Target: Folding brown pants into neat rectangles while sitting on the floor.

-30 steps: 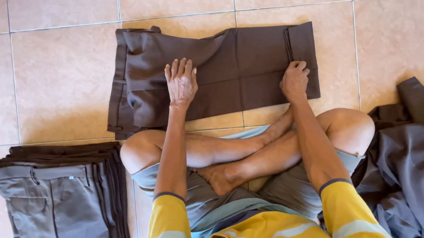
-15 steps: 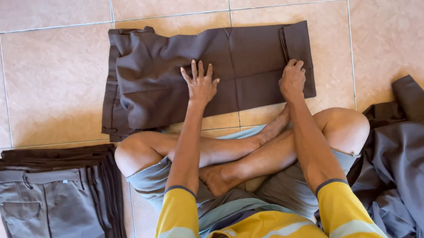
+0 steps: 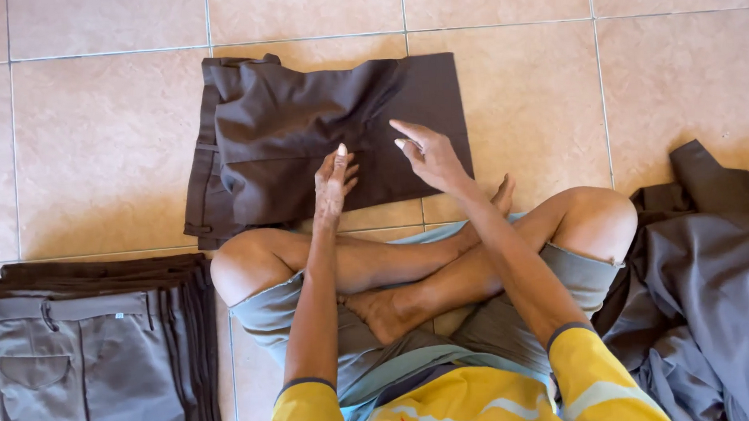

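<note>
Left hand [image 3: 335, 185]: fingers extended and held together, holding nothing, fingertips resting on the near part of the folded dark brown shorts [image 3: 327, 135]. Right hand [image 3: 430, 153]: fingers loosely spread, index extended, grasping nothing, over the shorts' right part; contact cannot be confirmed. The shorts lie flat on the tile floor [image 3: 93, 141], a smooth woven rectangle with 1 diagonal crease. Both forearms reach forward over crossed legs.

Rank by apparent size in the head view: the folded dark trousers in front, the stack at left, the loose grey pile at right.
1. Folded dark trousers, fully in view.
2-3. Stack at left and loose grey pile: both cut off by the frame edge, so unranked.
</note>
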